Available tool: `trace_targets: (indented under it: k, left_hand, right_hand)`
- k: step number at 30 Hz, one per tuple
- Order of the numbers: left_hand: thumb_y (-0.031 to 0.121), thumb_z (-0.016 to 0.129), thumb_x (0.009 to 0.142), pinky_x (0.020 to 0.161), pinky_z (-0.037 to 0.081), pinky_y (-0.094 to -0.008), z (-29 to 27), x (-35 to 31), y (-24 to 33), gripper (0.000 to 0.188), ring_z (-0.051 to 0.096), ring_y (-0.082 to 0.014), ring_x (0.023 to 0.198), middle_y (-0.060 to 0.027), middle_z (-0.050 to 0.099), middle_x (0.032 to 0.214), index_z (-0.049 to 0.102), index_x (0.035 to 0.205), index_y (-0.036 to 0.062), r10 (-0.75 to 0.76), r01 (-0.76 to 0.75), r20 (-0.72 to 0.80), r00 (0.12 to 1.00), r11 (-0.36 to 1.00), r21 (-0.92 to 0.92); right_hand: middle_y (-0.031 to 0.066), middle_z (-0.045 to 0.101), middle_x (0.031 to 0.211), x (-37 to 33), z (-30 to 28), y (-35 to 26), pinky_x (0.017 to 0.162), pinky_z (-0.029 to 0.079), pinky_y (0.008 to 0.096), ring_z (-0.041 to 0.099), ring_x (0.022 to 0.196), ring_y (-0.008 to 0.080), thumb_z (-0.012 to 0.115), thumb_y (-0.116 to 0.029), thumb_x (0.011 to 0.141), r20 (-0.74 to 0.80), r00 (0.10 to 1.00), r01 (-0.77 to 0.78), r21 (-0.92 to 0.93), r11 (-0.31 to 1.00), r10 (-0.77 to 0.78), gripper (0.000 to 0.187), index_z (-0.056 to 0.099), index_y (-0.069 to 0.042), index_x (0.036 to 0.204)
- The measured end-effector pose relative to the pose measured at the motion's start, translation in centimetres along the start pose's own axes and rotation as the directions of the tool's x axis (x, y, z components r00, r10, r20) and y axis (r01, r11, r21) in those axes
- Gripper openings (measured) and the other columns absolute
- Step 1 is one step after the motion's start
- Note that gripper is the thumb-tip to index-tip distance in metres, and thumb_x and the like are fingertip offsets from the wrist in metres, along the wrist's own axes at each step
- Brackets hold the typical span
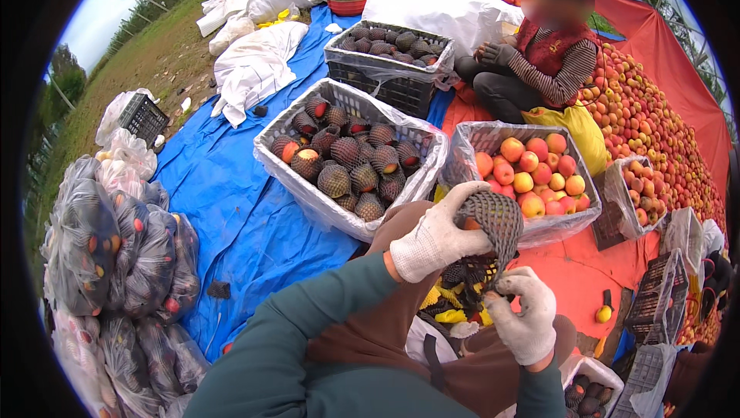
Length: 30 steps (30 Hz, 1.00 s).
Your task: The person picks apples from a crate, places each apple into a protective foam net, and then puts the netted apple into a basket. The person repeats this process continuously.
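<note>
My left hand [441,239], in a white knit glove, is closed around an apple in a black foam net sleeve [497,221]. A bit of the fruit's red skin shows between the glove and the mesh. The net's loose end hangs down to the right, and my gloved right hand [527,316] pinches it between thumb and fingers. Below my hands, over my lap, lie more black nets [466,278] and yellow pieces [451,315]. Just beyond my left hand stands a lined crate [289,179] of netted apples. Bare red-yellow apples [536,175] fill another lined crate at the right.
A person [551,52] sits beyond the bare apples, beside a large apple heap [647,117]. Another crate [385,87] of netted apples stands behind. Filled plastic bags [89,241] are stacked at left on the blue tarp [247,221]. Crates [657,298] line the right side.
</note>
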<state>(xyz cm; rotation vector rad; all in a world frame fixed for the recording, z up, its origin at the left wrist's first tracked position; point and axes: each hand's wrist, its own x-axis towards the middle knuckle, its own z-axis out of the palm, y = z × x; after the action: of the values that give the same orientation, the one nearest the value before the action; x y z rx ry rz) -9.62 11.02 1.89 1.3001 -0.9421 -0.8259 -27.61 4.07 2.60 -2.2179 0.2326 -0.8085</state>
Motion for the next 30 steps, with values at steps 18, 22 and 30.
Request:
trace_targets:
  k: [18,22,30]
  left_hand:
    - [0.035,0.068,0.066,0.094,0.040,-0.0380,-36.3,21.3,-23.1,0.067,0.049,-0.0357,0.112,-0.0219,0.045,0.126,0.046,0.127,0.0200,0.141,0.579,-0.613,0.777,0.221,0.785]
    - [0.031,0.064,0.073,0.101,0.034,-0.0396,-35.7,23.4,-27.2,0.061,0.038,-0.0345,0.122,-0.0181,0.037,0.135,0.042,0.130,0.0228,0.233,0.402,-0.365,0.901,-0.138,0.905]
    - [0.033,0.064,0.073,0.105,0.026,-0.0414,-37.2,23.7,-28.4,0.069,0.031,-0.0358,0.127,-0.0155,0.034,0.139,0.037,0.134,0.0186,0.018,0.089,-0.089,0.996,-0.350,0.933]
  right_hand:
    - [0.0161,0.064,0.084,-0.7,-2.2,22.5,0.073,0.047,0.0380,0.060,0.082,0.0324,0.053,-0.022,0.078,0.621,0.263,-0.501,-0.566,0.655,0.738,0.024,0.061,-0.006,0.095]
    - [0.0160,0.064,0.092,-4.6,-0.7,29.8,0.078,0.047,0.0378,0.060,0.089,0.0323,0.053,-0.023,0.076,0.588,-0.054,-0.333,-0.773,0.540,0.807,0.028,0.062,-0.008,0.098]
    - [0.0143,0.065,0.087,-6.2,4.3,34.7,0.070,0.049,0.0358,0.063,0.078,0.0267,0.055,-0.021,0.071,0.591,-0.323,-0.357,-0.799,0.483,0.739,0.031,0.063,-0.004,0.096]
